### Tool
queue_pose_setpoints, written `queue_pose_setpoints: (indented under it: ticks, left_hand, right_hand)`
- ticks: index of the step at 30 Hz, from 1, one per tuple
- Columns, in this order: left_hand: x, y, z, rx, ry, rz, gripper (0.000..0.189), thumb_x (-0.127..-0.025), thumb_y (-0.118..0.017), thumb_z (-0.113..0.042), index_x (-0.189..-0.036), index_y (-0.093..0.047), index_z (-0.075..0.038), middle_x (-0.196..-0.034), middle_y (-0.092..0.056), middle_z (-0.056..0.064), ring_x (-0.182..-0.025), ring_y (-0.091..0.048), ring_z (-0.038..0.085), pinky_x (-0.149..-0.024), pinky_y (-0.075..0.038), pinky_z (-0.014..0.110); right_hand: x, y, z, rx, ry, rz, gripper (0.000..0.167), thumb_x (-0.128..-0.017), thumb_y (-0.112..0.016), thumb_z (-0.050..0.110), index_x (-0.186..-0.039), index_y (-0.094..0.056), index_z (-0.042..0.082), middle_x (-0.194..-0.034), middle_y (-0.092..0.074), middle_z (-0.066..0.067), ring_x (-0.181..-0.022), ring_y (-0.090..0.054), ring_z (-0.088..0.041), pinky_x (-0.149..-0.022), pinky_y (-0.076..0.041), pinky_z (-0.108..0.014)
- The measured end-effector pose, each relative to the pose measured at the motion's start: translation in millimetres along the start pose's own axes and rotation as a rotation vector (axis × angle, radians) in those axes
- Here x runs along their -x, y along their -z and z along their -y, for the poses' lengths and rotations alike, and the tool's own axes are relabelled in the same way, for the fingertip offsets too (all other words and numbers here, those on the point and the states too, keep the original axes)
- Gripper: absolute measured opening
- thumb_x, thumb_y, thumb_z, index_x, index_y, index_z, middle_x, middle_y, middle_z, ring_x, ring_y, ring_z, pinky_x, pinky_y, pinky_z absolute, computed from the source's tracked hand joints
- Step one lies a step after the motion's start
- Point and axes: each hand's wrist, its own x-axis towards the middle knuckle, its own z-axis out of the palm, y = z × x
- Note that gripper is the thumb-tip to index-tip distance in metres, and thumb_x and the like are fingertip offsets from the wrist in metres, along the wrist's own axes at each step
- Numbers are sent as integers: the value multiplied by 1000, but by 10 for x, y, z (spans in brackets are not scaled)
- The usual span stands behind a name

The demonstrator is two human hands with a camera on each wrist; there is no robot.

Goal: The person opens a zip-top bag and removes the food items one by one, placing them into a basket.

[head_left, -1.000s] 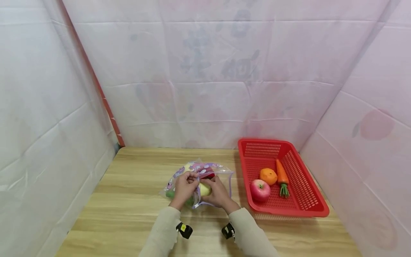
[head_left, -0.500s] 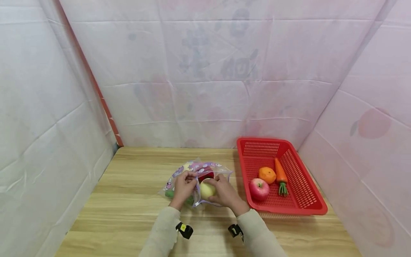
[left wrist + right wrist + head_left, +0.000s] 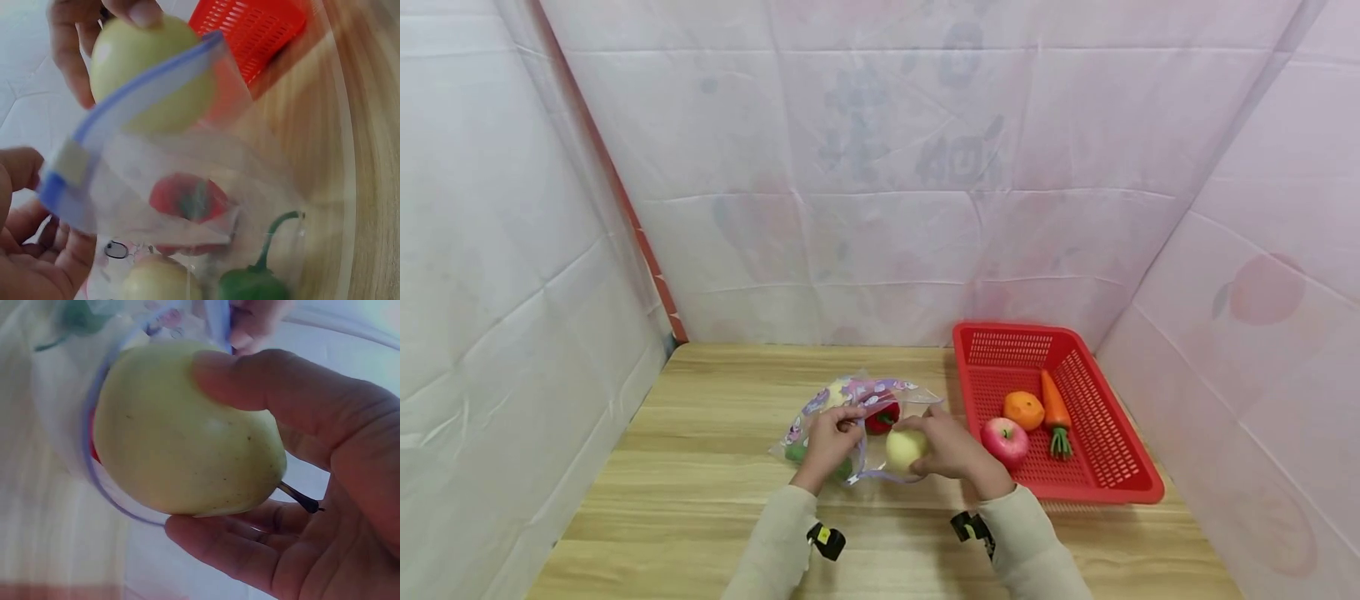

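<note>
My right hand (image 3: pixel 953 446) grips a pale yellow-green pear (image 3: pixel 187 434), its thumb on one side and fingers on the other; a dark stem points back toward the palm. The pear is at the mouth of a clear zip bag (image 3: pixel 144 162) with a purple edge and printed pattern. At the bag's left side, my left hand (image 3: pixel 831 442) pinches its rim near the zip. Through the film I see a red bell pepper (image 3: pixel 187 199), a green pepper (image 3: pixel 253 284) with a curved stem and another pale yellow fruit (image 3: pixel 161 280), partly cut off by the frame.
On the right of the wooden table (image 3: pixel 700 483) stands a red plastic basket (image 3: pixel 1120 417). It holds an apple (image 3: pixel 1004 442), an orange (image 3: pixel 1024 410) and a carrot (image 3: pixel 1056 404). Pale printed sheets (image 3: pixel 880 208) enclose the back and both sides.
My right hand has drawn the pear rightward, from inside the bag to its mouth, so the red pepper shows more. The left hand stays at the bag's rim.
</note>
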Motion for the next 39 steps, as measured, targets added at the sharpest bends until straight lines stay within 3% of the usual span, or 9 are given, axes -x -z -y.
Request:
queue_pose_setpoints:
  ticks: [7,14,18,22,25,39]
  left_hand:
    - [4,4,32,40,20,89,41,-67,-58,14,-108,-62,11,-85,-56,12,-69,-52,13,-55,-47,19]
    - [12,-26,1,-13,13,100,43,-70,-57,13,-113,-60,10,-92,-53,13,-75,-52,14,-56,-46,19]
    - [68,-5,-180,-9,-24,116,42,-71,-57,16,-113,-57,15,-94,-53,21,-77,-54,22,-59,-47,19]
    - [61,-21,-150,-45,-49,124,39,-71,-57,15,-110,-60,13,-94,-53,20,-79,-56,27,-62,-49,22]
    - [11,-51,32,-81,-62,115,39,-70,-59,12,-109,-64,8,-92,-53,15,-79,-57,24,-62,-49,23]
    - [29,-66,30,-98,-33,110,37,-70,-59,12,-106,-65,6,-91,-53,9,-77,-56,19,-61,-49,23]
  right_hand:
    - [60,174,-34,-25,-28,-39,54,-59,-84,8,-110,-68,12,-93,-49,-8,-81,-48,-19,-70,-45,-40]
    - [103,333,-68,-11,-71,-43,55,-58,-83,8,-111,-67,12,-92,-48,-8,-79,-48,-21,-70,-44,-41]
    - [123,424,-97,12,-91,-27,55,-59,-83,8,-111,-67,13,-94,-50,-11,-78,-48,-22,-69,-44,-42]
    - [152,507,-152,26,-104,-17,53,-60,-82,6,-111,-67,12,-95,-50,-13,-77,-48,-23,-69,-45,-43]
    - [183,565,-192,15,-114,-9,54,-60,-81,5,-112,-67,11,-92,-49,-12,-77,-48,-23,-69,-45,-43]
    - [338,826,-454,49,-153,-37,53,-59,-83,10,-109,-66,12,-88,-51,-6,-83,-45,-24,-65,-43,-41]
